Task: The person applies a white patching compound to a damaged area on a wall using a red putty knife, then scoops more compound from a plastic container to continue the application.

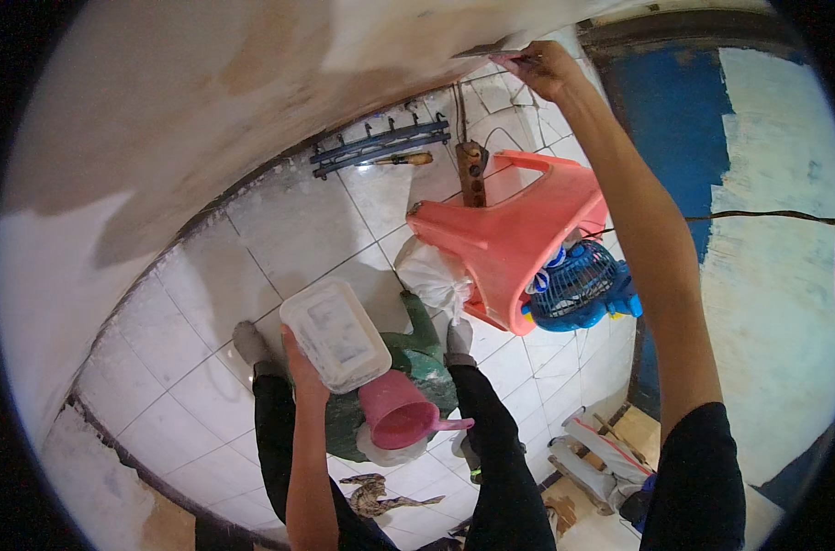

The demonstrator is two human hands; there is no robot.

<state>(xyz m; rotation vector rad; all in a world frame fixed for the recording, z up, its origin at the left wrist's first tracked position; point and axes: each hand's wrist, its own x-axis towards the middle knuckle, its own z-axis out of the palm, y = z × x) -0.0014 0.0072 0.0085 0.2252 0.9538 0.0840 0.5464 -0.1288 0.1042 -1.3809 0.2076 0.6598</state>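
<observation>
- The right hand [548, 70], reaching far forward, looks closed around a thin flat blade [481, 51] at the wall [206, 92].
- The left hand [304, 372] grips the left edge of 1 white rectangular tub [335, 335], beside a pink dipper [399, 410]; its fingertips are hidden.
- The step in hand seems to be working the blade over the wall.
- The next move probably calls for a steady, shallow blade angle and a level tub.

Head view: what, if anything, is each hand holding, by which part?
The left hand holds the white box by its left edge; the right hand a flat tool by its right end.
</observation>
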